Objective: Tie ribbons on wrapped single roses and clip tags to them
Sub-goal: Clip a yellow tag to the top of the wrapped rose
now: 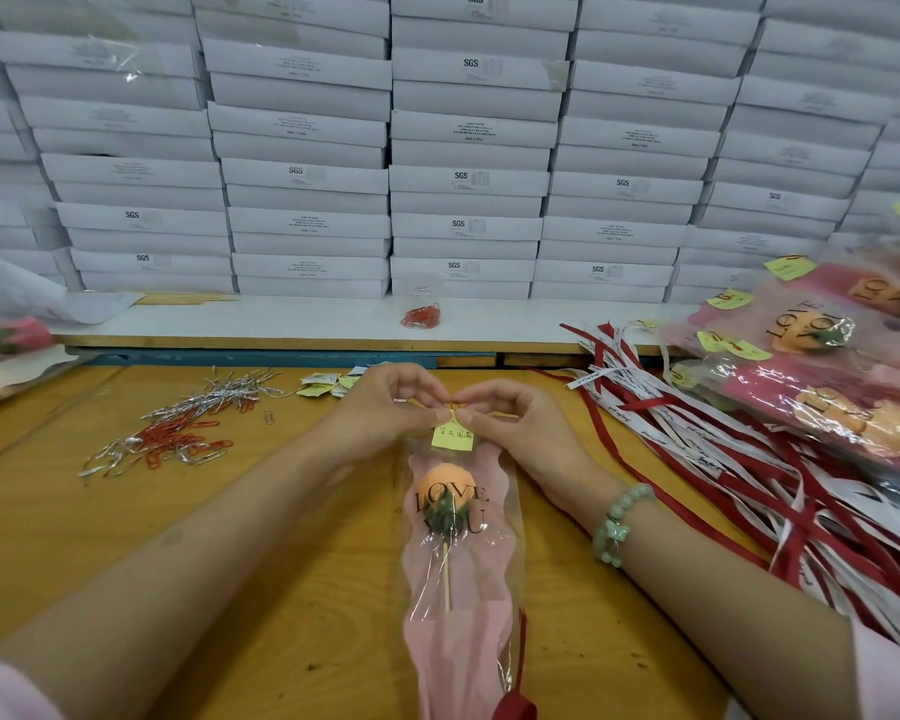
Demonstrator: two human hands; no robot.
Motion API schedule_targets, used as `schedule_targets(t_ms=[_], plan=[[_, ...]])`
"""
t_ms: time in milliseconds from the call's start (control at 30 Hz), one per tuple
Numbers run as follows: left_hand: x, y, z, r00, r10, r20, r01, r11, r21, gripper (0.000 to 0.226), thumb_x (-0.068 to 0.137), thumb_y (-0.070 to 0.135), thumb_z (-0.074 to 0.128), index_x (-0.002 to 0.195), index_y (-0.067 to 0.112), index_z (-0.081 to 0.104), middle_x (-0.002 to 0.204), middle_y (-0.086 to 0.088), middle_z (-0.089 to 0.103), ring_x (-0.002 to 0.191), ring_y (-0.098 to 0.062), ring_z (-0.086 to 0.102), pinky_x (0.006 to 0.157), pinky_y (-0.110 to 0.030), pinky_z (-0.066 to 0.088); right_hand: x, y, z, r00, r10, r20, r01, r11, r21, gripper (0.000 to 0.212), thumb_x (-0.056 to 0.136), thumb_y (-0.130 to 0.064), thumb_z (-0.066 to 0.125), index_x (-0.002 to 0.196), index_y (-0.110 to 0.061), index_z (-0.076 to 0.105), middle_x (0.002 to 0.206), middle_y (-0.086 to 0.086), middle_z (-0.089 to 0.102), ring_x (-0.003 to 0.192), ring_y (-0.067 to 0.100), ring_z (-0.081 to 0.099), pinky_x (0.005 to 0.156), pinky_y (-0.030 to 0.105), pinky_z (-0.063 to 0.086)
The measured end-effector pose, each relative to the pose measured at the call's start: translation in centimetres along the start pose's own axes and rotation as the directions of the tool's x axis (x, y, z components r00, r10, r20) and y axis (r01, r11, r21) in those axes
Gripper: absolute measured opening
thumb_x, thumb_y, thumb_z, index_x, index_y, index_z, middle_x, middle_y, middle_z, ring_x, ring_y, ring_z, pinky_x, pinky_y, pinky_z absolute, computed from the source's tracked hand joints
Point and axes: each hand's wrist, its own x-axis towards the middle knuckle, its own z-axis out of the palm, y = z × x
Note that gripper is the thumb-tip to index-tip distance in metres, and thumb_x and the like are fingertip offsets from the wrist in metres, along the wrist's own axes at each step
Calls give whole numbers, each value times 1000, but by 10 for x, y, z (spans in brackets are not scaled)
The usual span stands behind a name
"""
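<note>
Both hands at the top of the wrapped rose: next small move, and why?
Likely push the red paper clip down over the yellow tag and the wrapper edge: the left hand and right hand pinch there, and the clip sits only at the tag's top.

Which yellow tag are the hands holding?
The yellow tag on the wrapped rose in the middle: the left hand and right hand pinch its top. The other tags lie loose or sit on the pile at right.

"LOVE YOU" on rose wrapper [455, 511]; "SGS" on boxes [468, 176]
</note>
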Motion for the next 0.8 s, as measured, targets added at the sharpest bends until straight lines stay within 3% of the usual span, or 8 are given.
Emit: schedule_targets(t_ms=[200, 500, 800], plan=[[-1, 2, 1, 1000, -11, 1, 11, 1000, 17, 12, 80, 17, 78, 82, 26, 72, 87, 1, 74, 81, -13, 71, 83, -35, 54, 0, 0, 0, 1000, -2, 2, 1, 1000, 10, 16, 86, -6, 70, 100, -1, 70, 93, 9, 70, 91, 20, 65, 73, 25, 55], [-1, 3, 1, 1000, -17, 11, 17, 1000, 8, 8, 83, 16, 76, 84, 23, 73, 89, 1, 74, 87, -20, 72, 83, -37, 57, 0, -1, 1, 1000, -7, -15, 7, 1000, 12, 10, 86, -4, 69, 96, -5, 69, 89, 9, 70, 88, 20, 68, 71, 25, 56], [-1, 3, 0, 1000, -3, 6, 2, 999, 38, 6, 85, 13, 72, 85, 19, 72, 82, -1, 76, 78, -15, 73, 66, -18, 54, 0, -2, 0, 1000, -3, -24, 4, 998, 64, 11, 86, -3, 69, 95, -7, 71, 91, 10, 73, 84, 17, 70, 68, 20, 56]])
